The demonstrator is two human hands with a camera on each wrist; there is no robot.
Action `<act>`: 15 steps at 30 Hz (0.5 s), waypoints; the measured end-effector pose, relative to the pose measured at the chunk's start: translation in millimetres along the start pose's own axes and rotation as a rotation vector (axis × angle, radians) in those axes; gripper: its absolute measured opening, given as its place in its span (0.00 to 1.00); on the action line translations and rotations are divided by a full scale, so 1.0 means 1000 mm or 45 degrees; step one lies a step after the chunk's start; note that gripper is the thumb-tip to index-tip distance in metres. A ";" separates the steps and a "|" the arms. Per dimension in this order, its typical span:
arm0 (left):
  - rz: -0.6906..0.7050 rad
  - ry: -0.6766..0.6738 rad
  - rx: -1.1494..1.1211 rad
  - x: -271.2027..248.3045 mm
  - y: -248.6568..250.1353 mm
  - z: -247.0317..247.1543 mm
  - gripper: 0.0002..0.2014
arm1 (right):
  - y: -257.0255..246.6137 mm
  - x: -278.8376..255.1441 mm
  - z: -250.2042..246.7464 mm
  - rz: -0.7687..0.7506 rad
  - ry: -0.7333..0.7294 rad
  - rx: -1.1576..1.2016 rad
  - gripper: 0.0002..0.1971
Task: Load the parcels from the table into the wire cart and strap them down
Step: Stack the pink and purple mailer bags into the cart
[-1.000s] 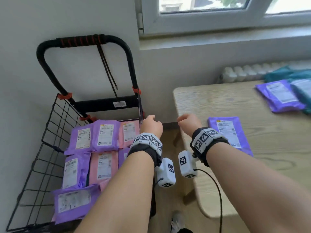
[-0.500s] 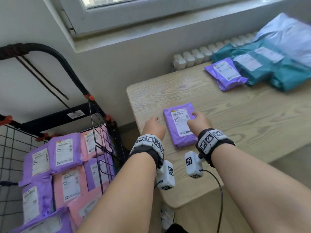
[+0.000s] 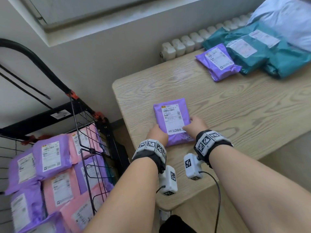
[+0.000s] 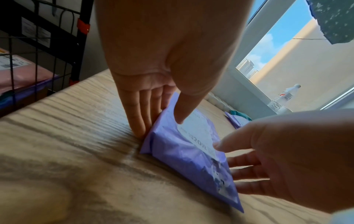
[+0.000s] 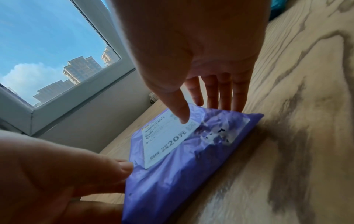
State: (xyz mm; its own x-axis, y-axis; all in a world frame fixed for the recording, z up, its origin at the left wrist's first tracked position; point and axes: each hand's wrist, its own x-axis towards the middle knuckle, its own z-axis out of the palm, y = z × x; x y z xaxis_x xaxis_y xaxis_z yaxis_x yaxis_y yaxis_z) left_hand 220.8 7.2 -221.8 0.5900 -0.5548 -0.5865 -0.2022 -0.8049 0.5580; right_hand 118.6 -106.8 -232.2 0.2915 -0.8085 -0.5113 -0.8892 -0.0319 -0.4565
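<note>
A purple parcel (image 3: 173, 120) with a white label lies flat near the left end of the wooden table (image 3: 235, 106). My left hand (image 3: 157, 134) holds its left edge: fingers down along the side, thumb on top (image 4: 161, 127). On the other side my right hand (image 3: 195, 125) pinches the near right edge, thumb tip on the label and fingers at the side (image 5: 203, 112). Left of the table stands the black wire cart (image 3: 42, 118), filled with several purple and pink parcels (image 3: 52, 157). Black strap cords (image 3: 25, 84) hang from its handle.
At the table's far right lie another purple parcel (image 3: 218, 62), teal parcels (image 3: 262, 52) and a pale blue bag (image 3: 286, 19). A white radiator (image 3: 185, 42) and the window sill run behind the table. The cart's wire side stands close to the table's left edge.
My view turned from the cart to the table. Both hands moved from the gap by the cart onto the purple parcel and closed on its two side edges.
</note>
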 end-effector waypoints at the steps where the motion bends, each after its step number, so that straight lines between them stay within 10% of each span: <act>1: 0.004 0.009 -0.016 0.001 -0.002 0.000 0.16 | 0.000 0.001 0.002 0.014 -0.009 -0.010 0.14; 15: 0.115 0.352 -0.234 0.001 -0.031 -0.071 0.19 | -0.062 -0.019 0.019 -0.099 0.025 0.268 0.06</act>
State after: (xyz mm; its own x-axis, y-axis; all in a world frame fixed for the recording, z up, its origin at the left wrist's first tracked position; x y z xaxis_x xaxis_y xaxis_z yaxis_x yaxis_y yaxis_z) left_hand 283.0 46.8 -198.0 0.7708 -0.5240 -0.3623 -0.1342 -0.6895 0.7117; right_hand 175.3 -78.4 -208.4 0.3471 -0.8199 -0.4553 -0.7706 0.0273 -0.6367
